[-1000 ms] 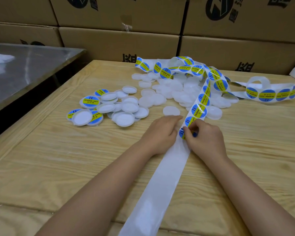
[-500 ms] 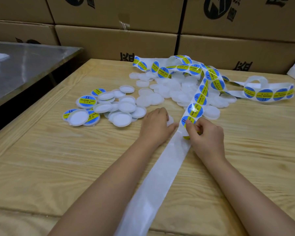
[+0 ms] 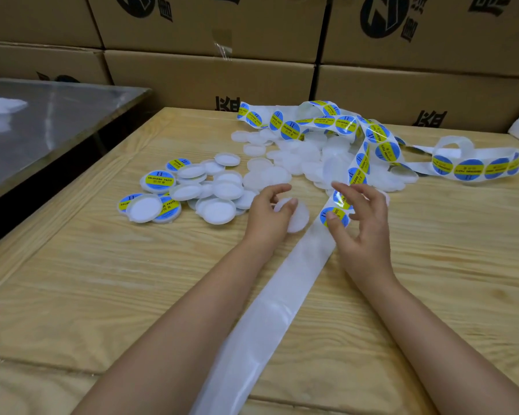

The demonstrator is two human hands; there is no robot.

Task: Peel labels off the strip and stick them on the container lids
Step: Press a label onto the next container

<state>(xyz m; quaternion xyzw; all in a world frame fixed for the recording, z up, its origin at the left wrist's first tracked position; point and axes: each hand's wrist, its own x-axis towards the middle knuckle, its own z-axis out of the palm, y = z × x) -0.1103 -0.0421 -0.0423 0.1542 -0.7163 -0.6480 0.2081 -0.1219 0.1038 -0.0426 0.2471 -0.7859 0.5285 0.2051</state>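
Fingertips of the left hand [image 3: 268,212] are curled round a plain lid [image 3: 298,218] on the table [image 3: 102,280]. The right hand [image 3: 364,232] has its thumb laid on the nearest label [image 3: 336,218], where the strip [image 3: 252,339] turns blank. Its other fingers are spread, and a pinch cannot be confirmed. Few labelled lids [image 3: 159,178] are piled at the left. Many unlabelled lids [image 3: 294,157] beyond are judged outstanding.

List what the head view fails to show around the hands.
Head view, left hand on the lid: its fingers hide any grip.
Head view, label at the right hand: thumb hides whether it is free of the strip.
Head view, strip's near end: cut by bottom edge.
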